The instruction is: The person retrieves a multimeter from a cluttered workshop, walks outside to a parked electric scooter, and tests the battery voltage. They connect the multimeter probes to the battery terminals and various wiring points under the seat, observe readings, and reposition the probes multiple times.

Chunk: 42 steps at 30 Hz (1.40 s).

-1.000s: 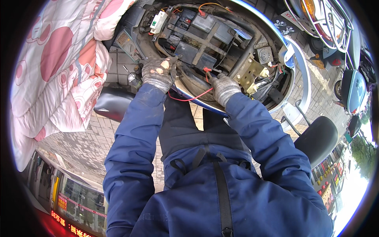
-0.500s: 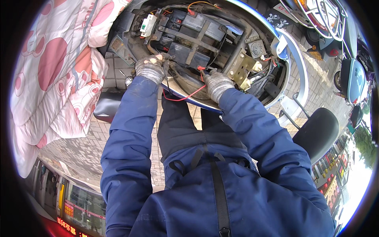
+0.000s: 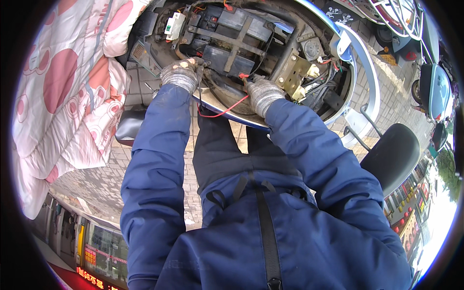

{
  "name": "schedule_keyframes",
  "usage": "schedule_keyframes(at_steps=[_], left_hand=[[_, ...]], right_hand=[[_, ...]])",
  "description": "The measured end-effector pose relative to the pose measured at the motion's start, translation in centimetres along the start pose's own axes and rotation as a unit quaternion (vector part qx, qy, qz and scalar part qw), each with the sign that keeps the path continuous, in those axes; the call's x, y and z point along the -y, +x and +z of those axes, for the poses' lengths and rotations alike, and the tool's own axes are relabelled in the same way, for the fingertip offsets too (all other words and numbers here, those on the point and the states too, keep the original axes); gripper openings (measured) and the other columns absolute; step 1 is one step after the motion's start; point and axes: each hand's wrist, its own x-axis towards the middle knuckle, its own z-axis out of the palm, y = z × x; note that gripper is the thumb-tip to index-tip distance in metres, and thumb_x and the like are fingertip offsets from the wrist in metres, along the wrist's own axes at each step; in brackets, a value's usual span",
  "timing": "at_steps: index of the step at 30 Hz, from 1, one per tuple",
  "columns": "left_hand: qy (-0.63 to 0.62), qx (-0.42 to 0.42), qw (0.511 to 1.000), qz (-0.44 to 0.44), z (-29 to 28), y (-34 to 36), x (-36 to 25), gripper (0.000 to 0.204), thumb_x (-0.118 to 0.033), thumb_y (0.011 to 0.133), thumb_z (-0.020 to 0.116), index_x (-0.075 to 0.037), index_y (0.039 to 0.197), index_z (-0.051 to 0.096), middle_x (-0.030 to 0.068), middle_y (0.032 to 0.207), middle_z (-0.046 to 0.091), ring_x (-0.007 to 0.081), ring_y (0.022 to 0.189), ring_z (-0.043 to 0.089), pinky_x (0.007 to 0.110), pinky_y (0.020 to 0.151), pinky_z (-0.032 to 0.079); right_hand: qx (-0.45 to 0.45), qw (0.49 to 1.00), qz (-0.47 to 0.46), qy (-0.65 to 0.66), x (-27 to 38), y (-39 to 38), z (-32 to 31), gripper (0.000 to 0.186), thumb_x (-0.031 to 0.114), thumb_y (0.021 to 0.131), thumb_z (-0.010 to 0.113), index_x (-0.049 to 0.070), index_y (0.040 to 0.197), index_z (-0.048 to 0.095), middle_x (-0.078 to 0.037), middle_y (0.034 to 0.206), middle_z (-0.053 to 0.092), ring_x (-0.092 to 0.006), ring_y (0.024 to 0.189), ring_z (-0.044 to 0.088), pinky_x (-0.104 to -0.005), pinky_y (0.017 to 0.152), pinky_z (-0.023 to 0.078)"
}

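An opened scooter body (image 3: 355,84) holds strapped dark batteries (image 3: 224,60). My left hand (image 3: 178,75), in a worn grey glove with holes, is closed on a black wire (image 3: 199,92) at the lower left battery's near edge. My right hand (image 3: 265,95), also gloved, grips a red wire (image 3: 229,107) just beside a red-capped terminal (image 3: 243,76); its fingertips are partly hidden. The red wire loops down between both hands. A white breaker switch (image 3: 174,26) sits at the left of the bay, and brass-coloured metal plates (image 3: 292,72) lie right of the batteries.
A pink-patterned padded cover (image 3: 63,106) hangs at the left. Black cushioned parts (image 3: 391,159) (image 3: 128,125) jut out at both sides below the body. Other parked scooters (image 3: 435,92) stand on the paving at the right. A shopfront (image 3: 101,251) shows at the lower left.
The scooter and both my hands sit higher and slightly further left in the picture than a second ago. The hands keep about the same grips beside the batteries.
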Motion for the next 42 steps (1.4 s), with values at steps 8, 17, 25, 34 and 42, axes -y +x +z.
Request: schedule_keyframes(at_steps=[8, 17, 25, 34, 42], left_hand=[[0.052, 0.014, 0.999, -0.003, 1.0, 1.7, 0.0, 0.039, -0.042, 0.094, 0.041, -0.021, 0.124, 0.056, 0.0084, 0.116, 0.064, 0.0261, 0.107, 0.063, 0.042, 0.09, 0.051], [0.109, -0.09, 0.989, 0.053, 3.0, 1.5, 0.7, 0.034, -0.027, 0.096, 0.031, -0.019, 0.114, 0.058, 0.0065, 0.108, 0.067, 0.0221, 0.097, 0.065, 0.041, 0.083, 0.052], [-0.058, 0.023, 0.998, 0.005, 0.0, 1.0, 0.1, 0.031, -0.027, 0.095, 0.042, -0.021, 0.118, 0.062, 0.0047, 0.118, 0.064, 0.0226, 0.105, 0.064, 0.036, 0.089, 0.051], [-0.079, 0.032, 0.996, 0.005, -0.1, 1.1, 0.2, 0.029, -0.022, 0.091, 0.05, -0.019, 0.117, 0.062, 0.0052, 0.117, 0.065, 0.0252, 0.105, 0.064, 0.042, 0.086, 0.052], [-0.057, 0.033, 0.998, 0.01, 0.0, 1.2, 0.1, 0.028, -0.021, 0.09, 0.051, -0.02, 0.115, 0.064, 0.0039, 0.115, 0.066, 0.0245, 0.103, 0.065, 0.041, 0.084, 0.053]], right_hand=[[-0.013, 1.0, -0.016, -0.001, -0.3, 0.0, 0.4, 0.034, 0.011, 0.08, 0.057, 0.005, 0.114, 0.06, -0.021, 0.1, 0.061, -0.0368, 0.095, 0.061, -0.0452, 0.083, 0.049], [-0.041, 0.999, -0.015, 0.021, -0.1, 0.1, 0.7, 0.052, 0.006, 0.075, 0.057, 0.013, 0.127, 0.055, -0.019, 0.112, 0.06, -0.0363, 0.098, 0.061, -0.0448, 0.082, 0.051], [-0.035, 0.999, -0.007, -0.004, 0.0, 0.0, 0.7, 0.054, 0.011, 0.073, 0.066, 0.017, 0.126, 0.057, -0.019, 0.114, 0.059, -0.0379, 0.099, 0.059, -0.0445, 0.086, 0.049], [-0.038, 0.999, -0.002, 0.0, 0.8, -0.3, -0.1, 0.045, 0.024, 0.071, 0.074, 0.011, 0.114, 0.064, -0.02, 0.106, 0.06, -0.0386, 0.096, 0.06, -0.0452, 0.084, 0.049], [-0.013, 1.0, 0.006, -0.012, 0.8, 0.0, -0.2, 0.04, 0.022, 0.072, 0.073, 0.01, 0.11, 0.065, -0.019, 0.105, 0.06, -0.0375, 0.096, 0.06, -0.0452, 0.083, 0.049]])
